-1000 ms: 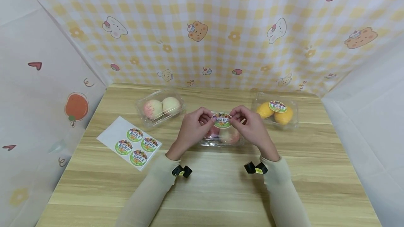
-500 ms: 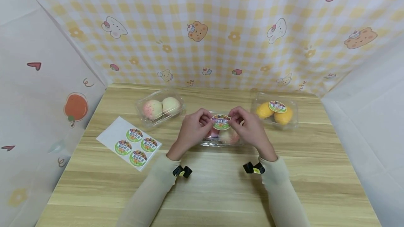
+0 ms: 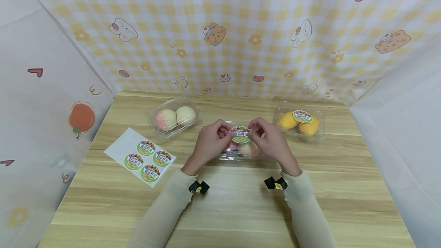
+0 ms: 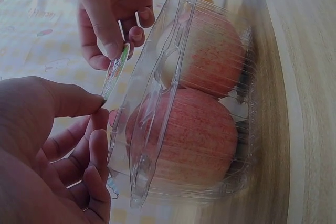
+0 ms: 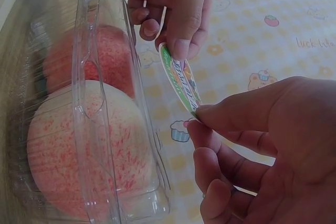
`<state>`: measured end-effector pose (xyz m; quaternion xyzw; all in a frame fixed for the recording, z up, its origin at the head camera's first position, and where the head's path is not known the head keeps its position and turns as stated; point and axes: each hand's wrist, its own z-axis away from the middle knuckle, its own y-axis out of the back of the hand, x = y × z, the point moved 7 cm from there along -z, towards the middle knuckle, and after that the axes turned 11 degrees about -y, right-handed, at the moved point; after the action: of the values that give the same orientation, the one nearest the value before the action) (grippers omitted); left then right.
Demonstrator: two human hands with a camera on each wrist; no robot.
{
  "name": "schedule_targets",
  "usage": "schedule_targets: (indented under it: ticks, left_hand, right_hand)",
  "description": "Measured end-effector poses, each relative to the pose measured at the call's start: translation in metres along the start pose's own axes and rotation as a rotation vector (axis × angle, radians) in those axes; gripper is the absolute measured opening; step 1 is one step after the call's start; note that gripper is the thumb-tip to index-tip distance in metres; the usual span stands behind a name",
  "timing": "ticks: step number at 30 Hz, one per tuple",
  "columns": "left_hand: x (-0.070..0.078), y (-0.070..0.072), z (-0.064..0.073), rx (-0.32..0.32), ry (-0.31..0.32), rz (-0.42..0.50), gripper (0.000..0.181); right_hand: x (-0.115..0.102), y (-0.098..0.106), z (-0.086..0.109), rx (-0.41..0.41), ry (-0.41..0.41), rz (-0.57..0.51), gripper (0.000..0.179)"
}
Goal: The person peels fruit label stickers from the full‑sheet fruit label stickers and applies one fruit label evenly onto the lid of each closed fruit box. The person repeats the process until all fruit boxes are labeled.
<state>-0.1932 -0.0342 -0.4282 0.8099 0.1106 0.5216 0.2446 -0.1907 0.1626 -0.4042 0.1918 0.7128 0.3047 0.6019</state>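
A round fruit-label sticker [image 3: 240, 134] is stretched between both hands, just above a clear plastic fruit box [image 3: 237, 157]. My left hand [image 3: 211, 143] pinches its left edge between thumb and forefinger. The opposite edge is pinched by my right hand [image 3: 273, 141]. In the right wrist view the sticker [image 5: 178, 80] bows slightly and stands apart from the closed lid [image 5: 94, 40]. Two fruits like peaches lie inside: a redder one [image 4: 184, 137] and a paler, red-speckled one [image 5: 86, 148]. From the head view, hands and sticker partly hide them.
A white sheet [image 3: 120, 148] with several similar stickers lies at left. Behind it stands a clear box with two pale peaches [image 3: 186, 116]. At back right, another clear box holds yellow fruits [image 3: 308, 127] and bears a label [image 3: 302, 116]. A checked curtain [image 3: 255, 60] hangs behind the table.
Both hands have lowered the sticker slightly toward the front of the box, and the right hand has shifted a little left. Each keeps its pinch.
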Motion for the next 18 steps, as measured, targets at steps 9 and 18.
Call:
schedule_targets:
  ticks: [9,18]
  left_hand:
    - [-0.0012,-0.0004,0.0005,-0.008,0.006,-0.005,0.011]
    - [-0.0036,-0.0012,0.0000,-0.023,-0.006,-0.024,0.011]
  right_hand:
    - [0.0013,-0.0023,-0.0006,0.018,0.006,0.045,0.014]
    - [0.0011,-0.0049,-0.0013,0.023,0.008,0.102,0.014]
